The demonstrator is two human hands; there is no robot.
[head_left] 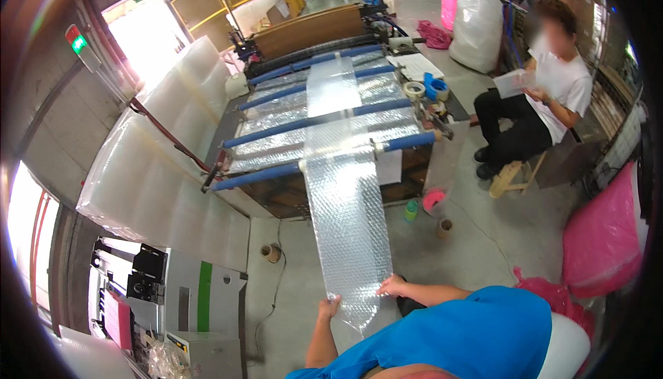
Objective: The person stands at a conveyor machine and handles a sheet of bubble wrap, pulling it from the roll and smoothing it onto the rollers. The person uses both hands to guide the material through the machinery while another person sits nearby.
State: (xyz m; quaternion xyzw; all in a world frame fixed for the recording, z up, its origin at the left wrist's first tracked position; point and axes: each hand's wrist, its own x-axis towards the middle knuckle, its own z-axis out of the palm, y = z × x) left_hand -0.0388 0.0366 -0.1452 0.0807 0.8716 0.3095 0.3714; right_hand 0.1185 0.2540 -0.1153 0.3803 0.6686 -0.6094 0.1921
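Below the front blue roller (255, 177), running down to both hands: clear bubble-wrap strip (349, 224). Held at its left edge by the seemingly closed fingers of the left hand (330, 307), at its right edge by the pinching fingers of the right hand (394, 286). Judged light, soft and limp, likely slippery on the glossy face. Liable to crease or lose cells under a hard pinch. Best taken flat by both side edges, with even tension.

Noted from left: grey-and-white machine (224, 296) with green stripe on the concrete floor (290, 275); behind it, tall wrapped white stack (166, 151). At centre, silvery film (276, 115) beneath further blue rollers (273, 133). Right of these, tape rolls (422, 91) on a dark surface (456, 108); on the floor nearer by, green bottle (411, 211) and pink container (434, 201). Farther right, person in white (563, 82) seated on a wooden stool (516, 177); at far right, pink-wrapped roll (601, 241).
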